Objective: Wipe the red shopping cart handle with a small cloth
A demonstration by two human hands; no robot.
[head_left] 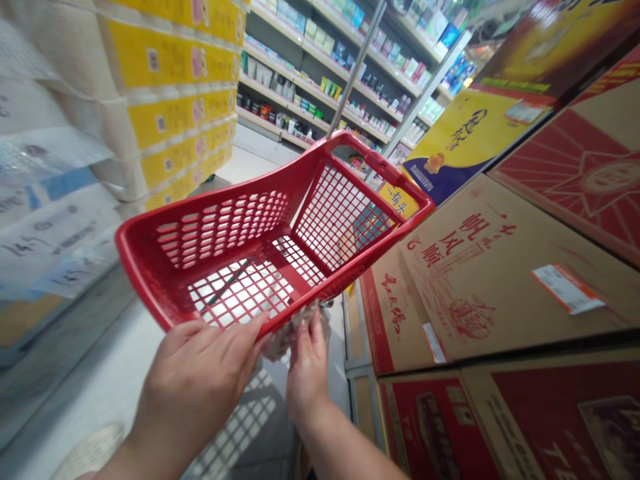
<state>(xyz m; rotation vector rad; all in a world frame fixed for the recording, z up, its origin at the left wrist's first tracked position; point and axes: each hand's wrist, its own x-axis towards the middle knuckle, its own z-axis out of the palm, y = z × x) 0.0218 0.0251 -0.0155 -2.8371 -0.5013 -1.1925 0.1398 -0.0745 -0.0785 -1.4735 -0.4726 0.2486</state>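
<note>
A red plastic shopping basket [220, 190] with grid walls lies tilted in front of me, nothing inside it. Over its near rim bends my left hand [200, 373], closed on the edge, with the thumb side partly hidden. My right hand [307, 367] is beside the outer face of the long right side. Its fingers are pinched on a crumpled greyish cloth-like wad [280, 341], which touches or nearly touches the basket wall. Blur hides exactly what the wad is.
Stacked cartons [475, 267] with price tags line the right side close to the basket. Yellow-labelled packs [175, 120] and clear-wrapped white packs [50, 200] are piled on the left. Behind, shelves [300, 40] hold bottles and boxes. A metal pole [357, 67] rises behind the basket.
</note>
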